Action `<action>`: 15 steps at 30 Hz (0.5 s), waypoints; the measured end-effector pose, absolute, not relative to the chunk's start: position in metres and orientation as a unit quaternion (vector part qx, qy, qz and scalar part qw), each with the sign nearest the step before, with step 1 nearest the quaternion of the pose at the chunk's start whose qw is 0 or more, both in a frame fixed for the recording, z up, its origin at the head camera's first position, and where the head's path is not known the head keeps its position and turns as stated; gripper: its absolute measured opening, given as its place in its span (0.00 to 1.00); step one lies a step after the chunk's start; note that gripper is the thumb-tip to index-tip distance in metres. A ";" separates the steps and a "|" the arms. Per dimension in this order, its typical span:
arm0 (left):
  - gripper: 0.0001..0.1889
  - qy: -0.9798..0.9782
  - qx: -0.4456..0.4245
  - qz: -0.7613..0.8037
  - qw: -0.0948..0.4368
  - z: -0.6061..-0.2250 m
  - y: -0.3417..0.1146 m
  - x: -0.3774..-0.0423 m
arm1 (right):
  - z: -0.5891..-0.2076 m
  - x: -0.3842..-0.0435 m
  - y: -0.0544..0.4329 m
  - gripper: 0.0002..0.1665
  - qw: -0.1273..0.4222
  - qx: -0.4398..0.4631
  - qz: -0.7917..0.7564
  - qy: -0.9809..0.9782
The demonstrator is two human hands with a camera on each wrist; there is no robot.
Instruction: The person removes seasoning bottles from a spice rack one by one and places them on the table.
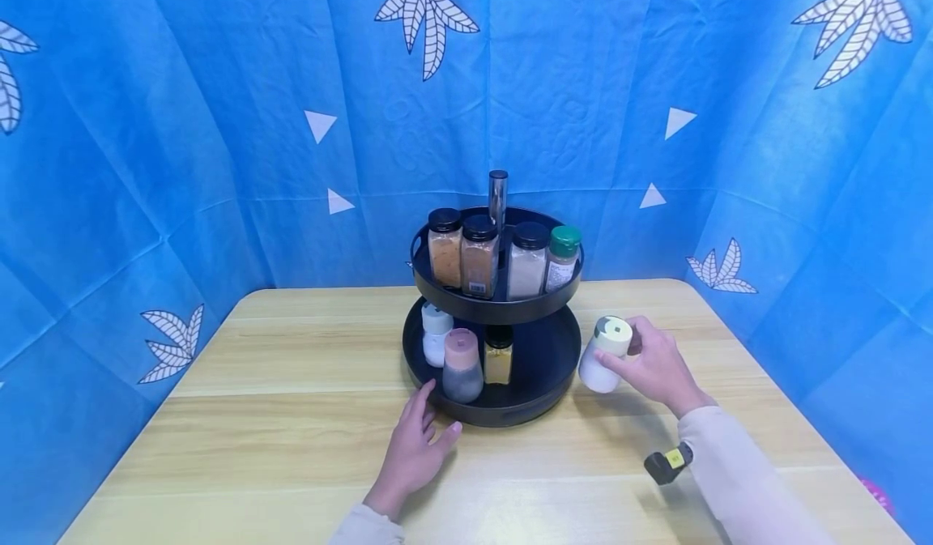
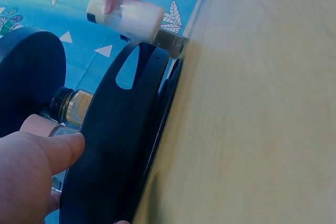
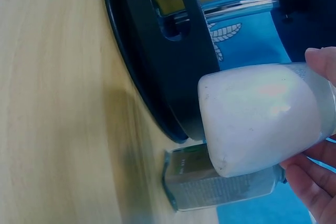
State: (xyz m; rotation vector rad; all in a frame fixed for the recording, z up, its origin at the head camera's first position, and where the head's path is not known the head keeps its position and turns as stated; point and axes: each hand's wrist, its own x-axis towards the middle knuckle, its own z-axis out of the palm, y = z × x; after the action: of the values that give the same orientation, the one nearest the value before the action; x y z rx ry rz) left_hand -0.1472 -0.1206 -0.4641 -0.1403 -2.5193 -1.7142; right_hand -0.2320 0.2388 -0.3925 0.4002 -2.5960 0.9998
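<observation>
My right hand (image 1: 656, 363) grips a white seasoning jar (image 1: 601, 371) by its cream lid, tilted, just right of a black two-tier turntable rack (image 1: 510, 415). Its smooth white body fills the middle of the right wrist view, with fingers (image 3: 310, 184) around the lid end. My left hand (image 1: 415, 456) is at the front left rim of the lower tier, fingers extended and thumb (image 2: 65, 150) apart. Near it on that tier stand a pink-lidded jar (image 1: 462, 379), a white jar (image 1: 435, 342) and a small black-capped jar (image 1: 499, 359) with yellow contents.
Three black-capped spice jars, including one with pale powder (image 1: 528, 266), and a green-capped jar (image 1: 564, 257) stand on the upper tier. A square glass jar (image 3: 220, 187) stands on the table behind the held jar. Blue patterned cloth (image 1: 277, 124) surrounds the wooden table (image 1: 291, 367).
</observation>
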 end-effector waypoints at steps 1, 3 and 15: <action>0.41 -0.825 -0.047 -0.561 0.046 -0.464 -0.121 -0.147 | -0.393 -0.232 0.239 0.30 0.164 0.139 0.350 -0.912; 0.41 -0.825 -0.049 -0.561 0.046 -0.464 -0.121 -0.147 | -0.395 -0.232 0.239 0.30 0.162 0.137 0.350 -0.912; 0.40 -0.826 -0.046 -0.560 0.045 -0.464 -0.121 -0.147 | -0.405 -0.231 0.240 0.31 0.146 0.121 0.349 -0.918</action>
State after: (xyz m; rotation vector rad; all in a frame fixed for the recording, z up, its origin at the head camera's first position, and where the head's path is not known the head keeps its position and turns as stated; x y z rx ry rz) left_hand -0.1469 -0.1207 -0.4639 -0.1419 -2.5229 -1.7125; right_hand -0.2306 0.2397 -0.4049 0.3491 -2.6427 1.0055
